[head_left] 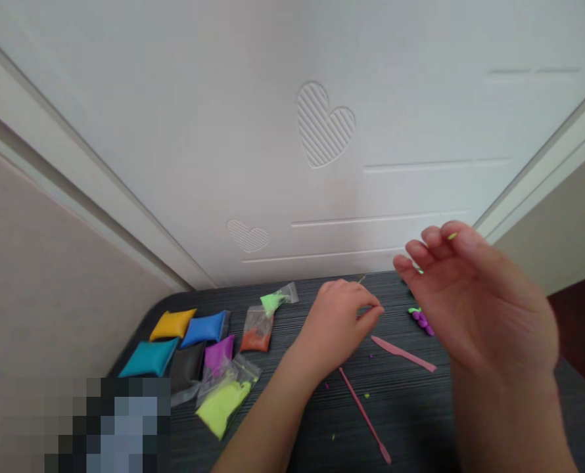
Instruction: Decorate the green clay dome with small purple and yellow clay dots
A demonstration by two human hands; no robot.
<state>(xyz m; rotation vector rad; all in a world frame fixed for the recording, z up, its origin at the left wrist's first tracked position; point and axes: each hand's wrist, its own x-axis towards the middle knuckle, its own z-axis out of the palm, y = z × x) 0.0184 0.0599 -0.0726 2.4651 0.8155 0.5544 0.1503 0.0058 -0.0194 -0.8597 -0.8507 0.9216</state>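
My right hand (494, 309) is raised over the table's right side, palm toward me. Its thumb and forefinger pinch a tiny yellow-green bit of modelling clay (451, 236). My left hand (339, 322) is lower, near the table's middle, with thumb and forefinger tips pressed together; whatever may be between them is too small to make out. Partly behind my right hand lies a purple clay cluster (422, 322) with a light green top, like a bunch of grapes. Between the hands rest a pink clay knife (403, 353) and a thin pink modelling tool (365, 415).
Several clay packets lie at left, among them yellow (173, 324), blue (205, 329), teal (149, 358) and black (188, 369). Opened bags hold lime clay (223, 406), orange-brown clay (256, 340) and green clay (271, 302). Clay crumbs dot the dark table (421, 420); a white panel (198, 131) stands behind.
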